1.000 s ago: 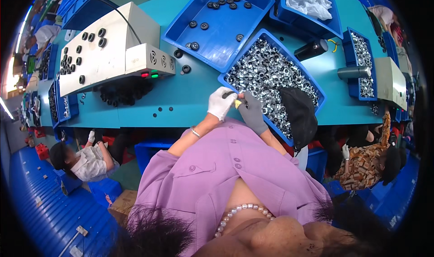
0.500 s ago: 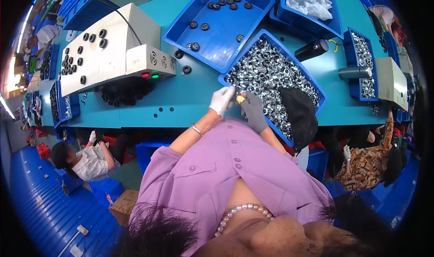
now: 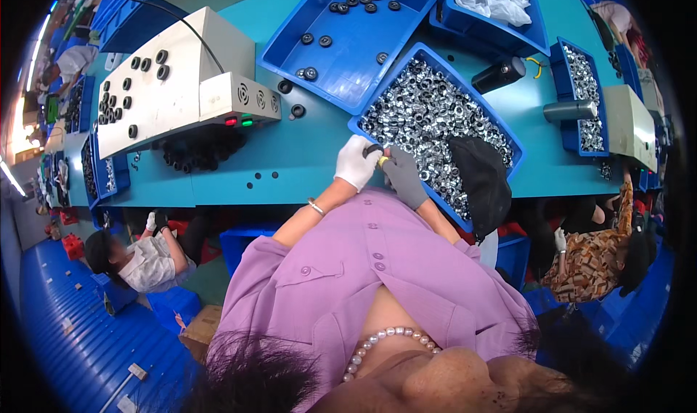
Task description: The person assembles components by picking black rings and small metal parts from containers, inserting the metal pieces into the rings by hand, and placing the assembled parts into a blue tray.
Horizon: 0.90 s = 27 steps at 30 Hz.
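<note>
Close together at the table's near edge, my two gloved hands meet in front of my body. My left hand (image 3: 354, 163), in a white glove, is closed on a small black ring (image 3: 374, 151). My right hand (image 3: 404, 178), in a grey glove, has its fingers pinched against the ring's right side. Something small and yellow (image 3: 382, 162) shows at its fingertips; I cannot tell whether it is a held piece or a finger covering. Just beyond and to the right of the hands lies a blue bin (image 3: 353, 125) full of shiny metal rings.
Another blue bin (image 3: 290, 46) holds several black wheel-like parts. At left a cream machine box (image 3: 185, 72) carries black rings on top. A black cap (image 3: 482, 188) hangs over the metal-ring bin's right side. A dark cylinder (image 3: 499, 75) lies beyond. Co-workers sit on both sides.
The black ring now shows between my hands, where it was not visible before. My left hand's fingers have curled in around it. The view has shifted slightly.
</note>
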Each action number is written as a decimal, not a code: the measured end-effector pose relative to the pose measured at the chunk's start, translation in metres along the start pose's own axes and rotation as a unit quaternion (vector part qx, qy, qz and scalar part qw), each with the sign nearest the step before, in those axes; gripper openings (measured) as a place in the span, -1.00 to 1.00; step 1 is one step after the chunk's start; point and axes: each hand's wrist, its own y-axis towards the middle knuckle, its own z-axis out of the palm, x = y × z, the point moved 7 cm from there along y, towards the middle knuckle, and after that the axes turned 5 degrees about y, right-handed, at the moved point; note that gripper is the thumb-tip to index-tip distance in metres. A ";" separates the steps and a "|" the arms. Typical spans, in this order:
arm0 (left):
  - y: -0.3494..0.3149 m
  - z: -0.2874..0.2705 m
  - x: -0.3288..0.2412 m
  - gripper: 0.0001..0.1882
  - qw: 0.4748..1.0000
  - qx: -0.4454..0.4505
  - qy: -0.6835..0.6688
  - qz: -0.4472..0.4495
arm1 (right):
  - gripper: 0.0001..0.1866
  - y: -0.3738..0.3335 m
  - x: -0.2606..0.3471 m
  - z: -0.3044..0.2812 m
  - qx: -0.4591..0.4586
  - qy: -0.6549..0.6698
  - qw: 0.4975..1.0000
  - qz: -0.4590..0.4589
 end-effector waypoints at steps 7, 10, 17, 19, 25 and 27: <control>-0.001 0.008 0.006 -0.81 1.000 0.015 0.000 -0.014 | -0.88 -0.003 -0.002 -0.003 -0.011 -0.016 1.000 -0.024; -0.003 0.020 0.024 -0.75 0.957 0.134 -0.193 -0.171 | -0.88 -0.005 0.000 -0.003 -0.016 -0.015 0.999 -0.042; -0.023 0.022 0.028 -0.38 0.811 0.169 -0.467 -0.309 | -0.85 -0.013 0.011 0.003 0.015 0.088 0.995 0.050; -0.025 0.022 0.027 -0.45 0.816 0.171 -0.446 -0.325 | -0.85 -0.013 0.005 0.005 0.041 0.118 0.990 0.070; -0.019 0.017 0.025 -0.80 0.906 0.152 -0.299 -0.259 | -0.83 -0.013 0.002 0.003 0.053 0.088 0.993 0.053; -0.012 0.019 0.034 -0.79 0.953 0.108 -0.217 -0.180 | -0.82 -0.012 -0.002 0.002 0.048 0.066 0.996 0.044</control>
